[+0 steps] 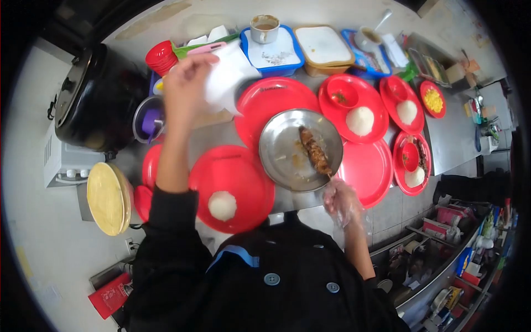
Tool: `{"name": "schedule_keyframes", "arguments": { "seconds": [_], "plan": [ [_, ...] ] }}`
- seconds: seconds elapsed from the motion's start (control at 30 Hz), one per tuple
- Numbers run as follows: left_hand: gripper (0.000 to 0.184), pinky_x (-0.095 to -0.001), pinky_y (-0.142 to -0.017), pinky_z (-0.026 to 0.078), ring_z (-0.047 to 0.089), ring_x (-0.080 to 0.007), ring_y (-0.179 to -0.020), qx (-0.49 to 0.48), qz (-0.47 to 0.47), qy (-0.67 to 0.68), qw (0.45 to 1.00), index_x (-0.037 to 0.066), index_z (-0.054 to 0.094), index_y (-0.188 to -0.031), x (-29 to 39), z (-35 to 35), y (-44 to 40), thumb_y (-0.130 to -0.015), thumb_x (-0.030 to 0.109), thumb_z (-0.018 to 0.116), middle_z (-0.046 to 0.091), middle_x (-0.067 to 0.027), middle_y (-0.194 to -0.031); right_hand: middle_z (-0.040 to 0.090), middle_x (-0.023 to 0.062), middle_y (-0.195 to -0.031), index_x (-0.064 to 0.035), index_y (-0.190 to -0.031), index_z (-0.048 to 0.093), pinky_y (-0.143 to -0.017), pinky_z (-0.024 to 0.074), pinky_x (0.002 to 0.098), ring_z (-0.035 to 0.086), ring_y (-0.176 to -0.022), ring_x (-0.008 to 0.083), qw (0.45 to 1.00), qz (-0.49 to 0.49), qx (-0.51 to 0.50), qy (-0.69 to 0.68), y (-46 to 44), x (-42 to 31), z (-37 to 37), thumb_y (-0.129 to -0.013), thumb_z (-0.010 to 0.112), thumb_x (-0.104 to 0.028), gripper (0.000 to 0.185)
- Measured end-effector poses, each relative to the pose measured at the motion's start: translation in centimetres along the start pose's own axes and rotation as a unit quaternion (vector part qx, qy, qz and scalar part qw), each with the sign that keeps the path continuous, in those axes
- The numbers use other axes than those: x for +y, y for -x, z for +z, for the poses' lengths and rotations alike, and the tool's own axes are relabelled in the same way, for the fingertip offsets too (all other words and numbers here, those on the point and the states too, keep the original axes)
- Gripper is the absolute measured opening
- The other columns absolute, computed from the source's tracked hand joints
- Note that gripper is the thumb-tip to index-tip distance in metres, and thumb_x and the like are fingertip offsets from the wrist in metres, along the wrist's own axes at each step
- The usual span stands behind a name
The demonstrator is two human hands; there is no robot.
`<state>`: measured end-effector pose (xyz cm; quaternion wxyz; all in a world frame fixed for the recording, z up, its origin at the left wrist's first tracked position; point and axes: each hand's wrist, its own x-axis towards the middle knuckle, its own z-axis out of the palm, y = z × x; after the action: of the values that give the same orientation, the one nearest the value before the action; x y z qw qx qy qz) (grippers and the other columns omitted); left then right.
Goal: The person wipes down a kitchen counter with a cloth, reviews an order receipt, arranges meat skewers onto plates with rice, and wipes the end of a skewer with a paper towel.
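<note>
My left hand is raised over the back left of the counter, its fingers pinched on a white paper sheet that is blurred by motion. My right hand, in a clear plastic glove, is closed at the near edge of a round metal plate. Its fingers meet the stick of a skewer of browned meat, which lies across that plate among sauce smears. Under and around the metal plate are red plates: one bare at the back, another with a mound of rice at front left.
Red plates with rice and small bowls stand at right, beside a dish of yellow bits. Lidded tubs and a metal cup line the back. At left are a black cooker and yellow plates.
</note>
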<state>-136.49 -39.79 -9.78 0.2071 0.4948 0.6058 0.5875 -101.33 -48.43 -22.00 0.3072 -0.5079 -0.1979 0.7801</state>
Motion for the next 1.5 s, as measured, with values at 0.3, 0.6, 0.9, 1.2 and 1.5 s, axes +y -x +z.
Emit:
{"name": "schedule_keyframes", "arguments": {
  "seconds": [0.3,0.6,0.9,1.2,1.5],
  "plan": [
    [0.027,-0.0230,-0.070,0.045,0.058,-0.0120,-0.078,-0.054,-0.015,0.047,0.997,0.001,0.057,-0.101,-3.8,7.1,11.3,-0.074,-0.004,0.059,0.061,-0.0062,-0.093,0.051,0.0023,-0.051,0.0001,-0.073,0.061,-0.037,0.0300,0.0210,0.043,-0.039,0.0075,0.916,-0.167,0.106,0.348,1.1,-0.1,0.5,-0.082,0.056,-0.020,0.022],
    [0.026,-0.0244,-0.073,0.046,0.059,-0.0140,-0.084,-0.086,-0.094,0.167,0.978,0.000,0.061,-0.096,-3.6,8.0,12.6,-0.075,-0.009,0.050,0.062,-0.0091,-0.093,0.049,0.0007,-0.050,-0.0052,-0.067,0.058,-0.038,0.0309,0.0214,0.044,-0.041,0.0077,0.976,-0.054,0.055,0.204,1.9,-2.3,0.2,-0.075,0.062,-0.014,0.013],
    [0.031,-0.0297,-0.074,0.047,0.059,-0.0261,-0.083,-0.192,0.150,-0.111,0.964,0.002,0.061,-0.099,-3.7,12.2,15.8,-0.071,-0.004,0.050,0.059,-0.0144,-0.098,0.049,-0.0006,-0.053,-0.0076,-0.066,0.055,-0.039,0.0291,0.0213,0.044,-0.045,0.0074,0.981,-0.121,0.003,0.153,1.6,-0.1,-0.2,-0.078,0.060,-0.021,0.018],
    [0.034,-0.0390,-0.083,0.044,0.055,-0.0359,-0.095,-0.362,0.127,-0.103,0.918,-0.004,0.058,-0.099,-3.7,14.7,19.8,-0.069,-0.010,0.044,0.057,-0.0216,-0.102,0.050,0.0011,-0.052,-0.0029,-0.072,0.057,-0.036,0.0277,0.0188,0.041,-0.040,0.0062,0.944,-0.189,0.003,0.271,1.3,1.0,-0.2,-0.079,0.056,-0.014,0.013],
    [0.036,-0.0379,-0.081,0.046,0.058,-0.0350,-0.091,-0.143,0.174,-0.066,0.972,-0.002,0.059,-0.098,-3.6,13.5,16.7,-0.068,-0.012,0.042,0.060,-0.0202,-0.095,0.051,0.0018,-0.049,-0.0028,-0.061,0.056,-0.036,0.0296,0.0228,0.043,-0.039,0.0081,0.935,-0.224,0.028,0.275,1.3,1.1,0.0,-0.077,0.055,-0.014,0.020]
  ]
}}
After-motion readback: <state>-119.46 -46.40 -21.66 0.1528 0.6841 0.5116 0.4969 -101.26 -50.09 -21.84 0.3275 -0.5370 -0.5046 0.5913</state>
